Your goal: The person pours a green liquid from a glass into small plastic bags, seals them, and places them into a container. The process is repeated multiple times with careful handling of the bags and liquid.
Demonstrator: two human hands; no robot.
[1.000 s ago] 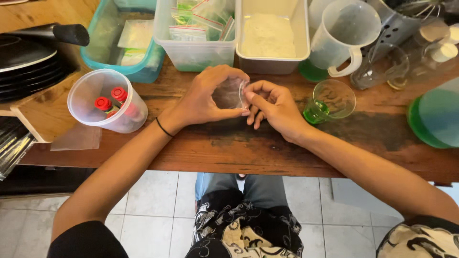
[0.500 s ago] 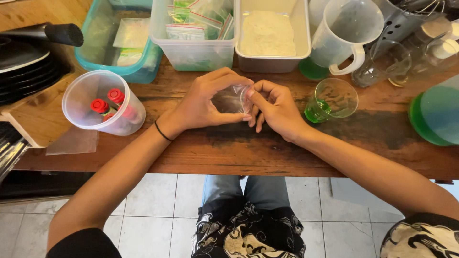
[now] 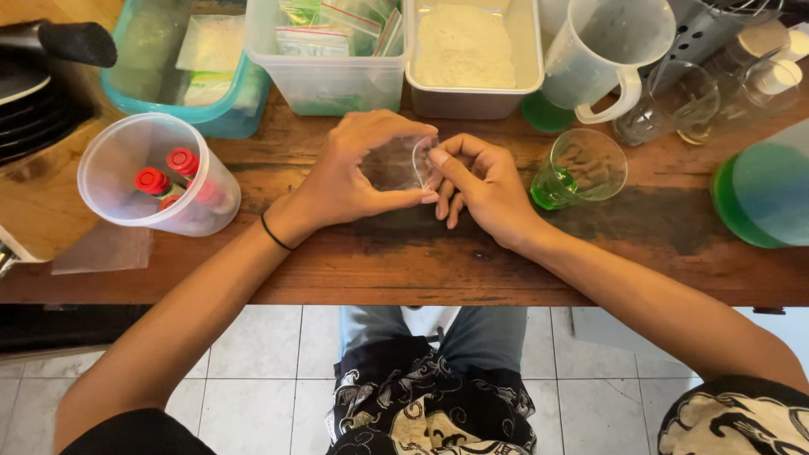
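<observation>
Left hand (image 3: 354,173): wraps around a small clear bag (image 3: 396,163), near the middle of the wooden table (image 3: 404,270).
Right hand (image 3: 480,181): fingertips pinch the bag's open edge.
How far: the bag looks empty and not yet filled.
Left side: clear cup (image 3: 156,173) with red-capped tubes.
Back edge: tub of white powder (image 3: 472,50).
Right side: glass of green liquid (image 3: 577,168), close to the right hand.

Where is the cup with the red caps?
In the head view, the clear cup with red-capped bottles sits on the wooden table, left of the left hand and just in front of the teal bin.
</observation>
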